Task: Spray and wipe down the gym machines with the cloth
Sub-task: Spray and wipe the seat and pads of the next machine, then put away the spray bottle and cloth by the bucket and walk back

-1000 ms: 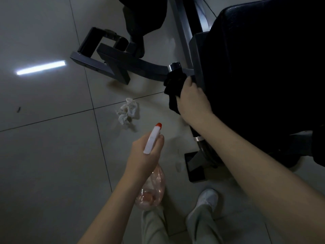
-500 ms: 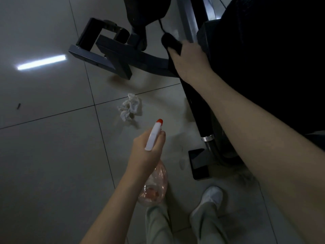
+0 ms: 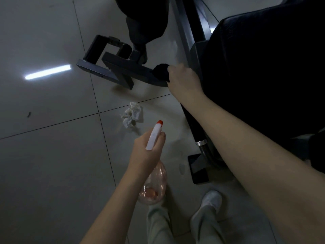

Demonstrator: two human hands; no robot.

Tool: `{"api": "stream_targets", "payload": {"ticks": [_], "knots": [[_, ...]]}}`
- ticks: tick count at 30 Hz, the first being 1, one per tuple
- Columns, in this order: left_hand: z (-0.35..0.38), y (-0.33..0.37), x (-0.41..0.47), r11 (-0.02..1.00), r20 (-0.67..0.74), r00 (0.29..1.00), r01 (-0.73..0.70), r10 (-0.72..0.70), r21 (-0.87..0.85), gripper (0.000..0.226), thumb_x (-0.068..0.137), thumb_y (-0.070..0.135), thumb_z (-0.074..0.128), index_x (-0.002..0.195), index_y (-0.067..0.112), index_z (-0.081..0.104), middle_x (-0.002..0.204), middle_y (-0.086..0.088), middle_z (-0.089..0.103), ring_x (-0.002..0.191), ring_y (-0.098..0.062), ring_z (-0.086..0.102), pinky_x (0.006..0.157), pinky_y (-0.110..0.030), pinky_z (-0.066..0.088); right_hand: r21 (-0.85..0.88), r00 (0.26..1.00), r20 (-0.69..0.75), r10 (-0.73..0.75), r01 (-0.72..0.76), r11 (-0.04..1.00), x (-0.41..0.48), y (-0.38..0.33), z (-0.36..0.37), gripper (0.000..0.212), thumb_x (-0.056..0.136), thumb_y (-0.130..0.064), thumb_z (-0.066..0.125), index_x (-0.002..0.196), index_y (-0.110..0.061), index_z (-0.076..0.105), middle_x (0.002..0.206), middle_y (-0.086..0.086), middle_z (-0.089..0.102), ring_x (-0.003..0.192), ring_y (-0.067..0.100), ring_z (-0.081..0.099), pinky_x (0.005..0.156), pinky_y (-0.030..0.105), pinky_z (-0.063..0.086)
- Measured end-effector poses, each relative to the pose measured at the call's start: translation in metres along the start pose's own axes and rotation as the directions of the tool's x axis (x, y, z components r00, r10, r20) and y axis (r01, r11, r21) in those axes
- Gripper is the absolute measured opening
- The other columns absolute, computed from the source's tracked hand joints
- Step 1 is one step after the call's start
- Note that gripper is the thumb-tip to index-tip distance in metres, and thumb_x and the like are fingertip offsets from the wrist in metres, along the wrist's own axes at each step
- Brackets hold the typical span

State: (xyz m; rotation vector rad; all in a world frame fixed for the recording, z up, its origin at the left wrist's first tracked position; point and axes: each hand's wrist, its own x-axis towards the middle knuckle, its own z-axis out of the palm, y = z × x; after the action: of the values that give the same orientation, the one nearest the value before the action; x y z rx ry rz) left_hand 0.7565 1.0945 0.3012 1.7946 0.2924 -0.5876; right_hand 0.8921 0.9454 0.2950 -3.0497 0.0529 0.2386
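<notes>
My right hand (image 3: 183,80) grips a dark cloth (image 3: 161,71) and presses it on the grey metal base bar (image 3: 123,67) of the gym machine, beside the black padded seat (image 3: 263,71). My left hand (image 3: 147,152) holds a clear pinkish spray bottle (image 3: 155,182) by its neck. The bottle's white head with a red nozzle tip (image 3: 154,134) points away from me, toward the floor near the machine. The bottle hangs below my hand.
A crumpled white rag (image 3: 131,114) lies on the grey tiled floor between my hands. The machine's foot plate (image 3: 198,168) and chrome-ringed leg (image 3: 202,143) stand near my shoes (image 3: 212,199). A dark padded part (image 3: 144,20) hangs over the base frame.
My right hand with the cloth has slid up along the machine's frame from the lower joint to the base bar. The left hand and bottle have held nearly still.
</notes>
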Motion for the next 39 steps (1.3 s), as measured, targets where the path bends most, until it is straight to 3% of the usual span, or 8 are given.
{"api": "stream_targets", "payload": {"ticks": [3, 8, 13, 16, 19, 25, 30, 39], "knots": [[-0.001, 0.006, -0.007, 1.0, 0.016, 1.0, 0.001, -0.001, 0.009, 0.019, 0.091, 0.03, 0.055, 0.076, 0.018, 0.059, 0.074, -0.009, 0.052, 0.072, -0.015, 0.051, 0.065, -0.035, 0.046, 0.002, 1.0, -0.019, -0.005, 0.005, 1.0, -0.014, 0.004, -0.003, 0.031, 0.097, -0.01, 0.042, 0.127, -0.006, 0.043, 0.112, 0.02, 0.055, 0.093, 0.033, 0.061, 0.062, 0.033, 0.039], [-0.001, 0.024, -0.021, 1.0, 0.005, 1.0, -0.008, 0.008, 0.006, 0.034, 0.095, 0.028, 0.054, 0.083, -0.004, 0.052, 0.076, -0.006, 0.049, 0.073, -0.014, 0.049, 0.069, -0.039, 0.049, 0.082, 0.997, 0.055, 0.049, -0.053, 0.995, -0.053, 0.017, 0.001, 0.062, 0.097, -0.013, 0.044, 0.15, -0.01, 0.011, 0.122, 0.02, 0.054, 0.099, 0.033, 0.06, 0.072, 0.034, 0.047], [-0.002, 0.039, -0.037, 0.984, 0.009, 0.992, -0.125, 0.125, 0.125, 0.025, 0.093, 0.018, 0.056, 0.087, -0.005, 0.052, 0.079, -0.026, 0.054, 0.067, -0.029, 0.052, 0.066, -0.046, 0.051, 0.346, 0.962, 0.253, 0.099, -0.185, 0.92, -0.091, 0.03, -0.013, 0.041, 0.097, -0.016, 0.045, 0.137, -0.011, 0.041, 0.12, 0.017, 0.055, 0.097, 0.03, 0.057, 0.072, 0.031, 0.044], [-0.007, 0.048, -0.052, 0.962, 0.055, 0.983, -0.181, 0.173, 0.203, 0.002, 0.09, 0.014, 0.059, 0.089, 0.015, 0.059, 0.087, -0.018, 0.062, 0.073, -0.022, 0.057, 0.062, -0.018, 0.045, 0.583, 0.939, 0.278, 0.202, -0.332, 0.741, -0.119, 0.029, -0.033, 0.028, 0.097, -0.015, 0.044, 0.122, -0.013, 0.055, 0.101, 0.01, 0.06, 0.08, 0.019, 0.055, 0.065, 0.027, 0.043], [-0.013, 0.057, -0.069, 0.942, 0.116, 0.971, -0.234, 0.211, 0.242, 0.033, 0.086, 0.017, 0.064, 0.091, 0.043, 0.045, 0.094, -0.004, 0.062, 0.081, -0.008, 0.058, 0.069, -0.013, 0.045, 0.739, 0.876, 0.352, 0.328, -0.476, 0.477, -0.15, 0.025, -0.054, 0.028, 0.097, -0.018, 0.047, 0.123, -0.016, 0.056, 0.1, 0.005, 0.059, 0.083, 0.015, 0.054, 0.072, 0.027, 0.046], [-0.018, 0.087, -0.118, 0.892, 0.232, 0.944, -0.304, 0.235, 0.336, 0.026, 0.082, 0.014, 0.062, 0.104, 0.02, 0.049, 0.1, -0.008, 0.059, 0.089, -0.02, 0.058, 0.073, -0.027, 0.047, 0.749, 0.736, 0.541, 0.407, -0.642, 0.165, -0.221, 0.03, -0.09, 0.036, 0.093, -0.027, 0.057, 0.126, -0.014, 0.055, 0.114, 0.003, 0.059, 0.101, 0.018, 0.054, 0.085, 0.027, 0.044], [-0.007, 0.115, -0.163, 0.88, 0.333, 0.921, -0.321, 0.203, 0.351, 0.043, 0.07, 0.022, 0.056, 0.109, 0.032, 0.04, 0.103, -0.006, 0.057, 0.09, -0.021, 0.057, 0.076, -0.038, 0.05, 0.712, 0.599, 0.617, 0.51, -0.702, -0.037, -0.285, 0.044, -0.122, 0.03, 0.094, -0.022, 0.055, 0.121, -0.01, 0.057, 0.108, 0.009, 0.059, 0.091, 0.019, 0.053, 0.081, 0.029, 0.044], [0.06, 0.137, -0.226, 0.721, 0.629, 0.755, -0.54, 0.188, 0.433, 0.047, 0.081, 0.006, 0.061, 0.121, 0.021, 0.042, 0.101, 0.003, 0.049, 0.093, -0.015, 0.051, 0.069, -0.006, 0.037, 0.649, 0.276, 0.744, 0.609, -0.515, -0.56, -0.384, 0.089, -0.15, 0.053, 0.092, -0.026, 0.056, 0.137, -0.001, 0.043, 0.134, 0.016, 0.051, 0.117, 0.033, 0.053, 0.082, 0.036, 0.046]]}}
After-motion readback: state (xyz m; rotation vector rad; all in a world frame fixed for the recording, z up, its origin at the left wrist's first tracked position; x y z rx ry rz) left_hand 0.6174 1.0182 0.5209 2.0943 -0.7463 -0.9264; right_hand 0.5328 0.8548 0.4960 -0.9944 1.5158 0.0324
